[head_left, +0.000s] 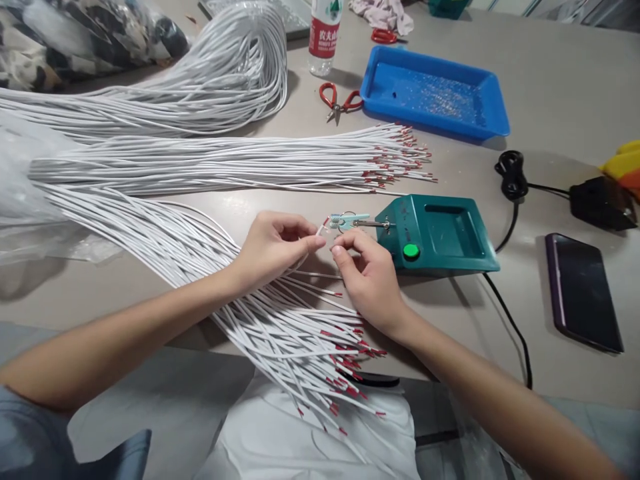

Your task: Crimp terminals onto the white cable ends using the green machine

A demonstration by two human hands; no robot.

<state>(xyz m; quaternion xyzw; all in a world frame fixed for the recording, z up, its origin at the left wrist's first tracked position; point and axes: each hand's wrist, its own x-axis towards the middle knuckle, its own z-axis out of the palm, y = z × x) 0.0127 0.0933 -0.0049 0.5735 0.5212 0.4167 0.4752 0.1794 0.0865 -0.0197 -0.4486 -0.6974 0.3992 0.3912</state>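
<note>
My left hand (273, 248) pinches the end of a thin white wire (320, 230) just left of a small clip (350, 220) that juts from a green box device (437, 233). My right hand (367, 273) is closed beside it, thumb and forefinger pinched at the same wire tip, right below the clip. Under both wrists lies a fanned bundle of white wires with red ends (280, 327), spilling over the table's near edge.
A second bundle of red-tipped white wires (240, 163) lies behind, a larger coil (215, 80) beyond it. A blue tray (433, 93), red snips (340, 100) and a water bottle (324, 33) stand at the back. A phone (583, 290) and black cable (510, 180) lie to the right.
</note>
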